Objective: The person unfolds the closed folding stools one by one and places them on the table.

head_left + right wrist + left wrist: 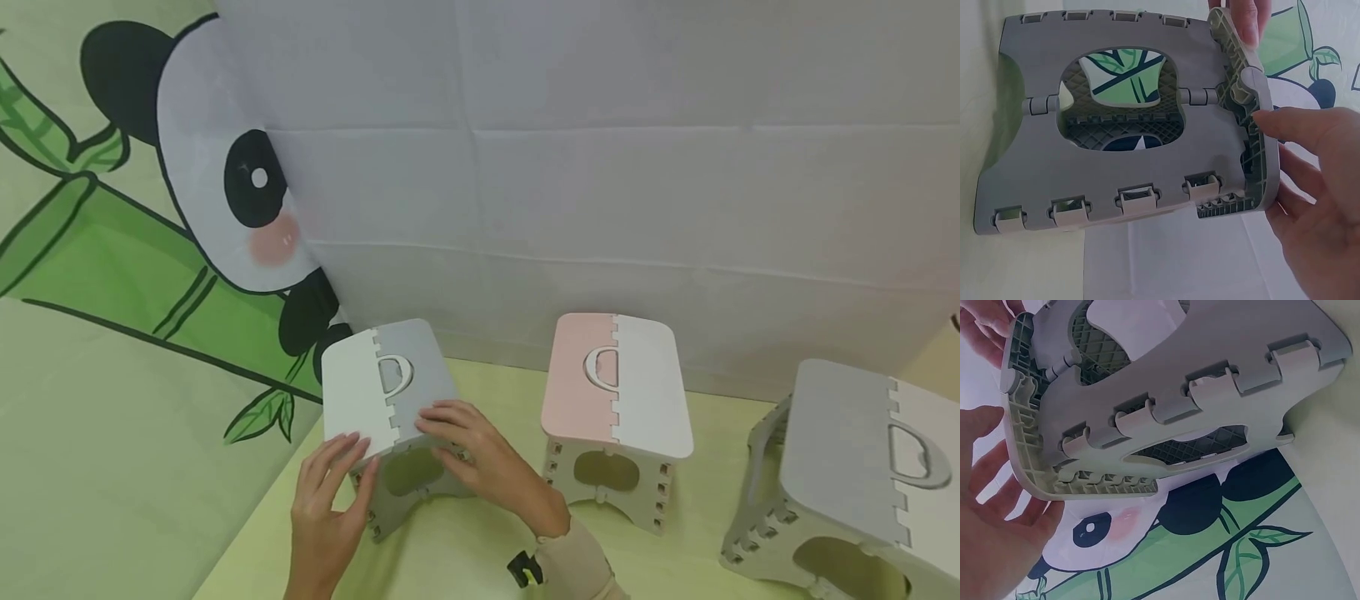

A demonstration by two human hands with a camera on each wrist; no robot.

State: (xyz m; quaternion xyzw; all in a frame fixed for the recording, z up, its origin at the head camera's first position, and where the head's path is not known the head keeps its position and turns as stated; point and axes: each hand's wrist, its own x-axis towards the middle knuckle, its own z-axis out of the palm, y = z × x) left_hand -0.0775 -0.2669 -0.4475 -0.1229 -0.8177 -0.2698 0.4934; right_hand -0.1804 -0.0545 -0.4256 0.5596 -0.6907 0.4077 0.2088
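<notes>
A folding step stool (420,367) with a half white, half grey-blue top stands upright on legs at the left. My left hand (326,492) holds its near left corner, fingers over the top and thumb at the front edge. On the near right part of the same edge, my right hand (487,454) lays its fingers across the top, with its thumb lower at the rim. From below, the wrist views show the stool's ribbed rim (1019,456), hinged leg panels and an oval opening. In the right wrist view, the right thumb (1272,122) presses against the rim.
A pink and white folding stool (652,383) stands in the middle, and a grey and white one (840,450) at the right. Behind them hangs a pale cloth (600,200). A panda and bamboo print (225,225) covers the left side. The surface underneath is pale yellow (480,558).
</notes>
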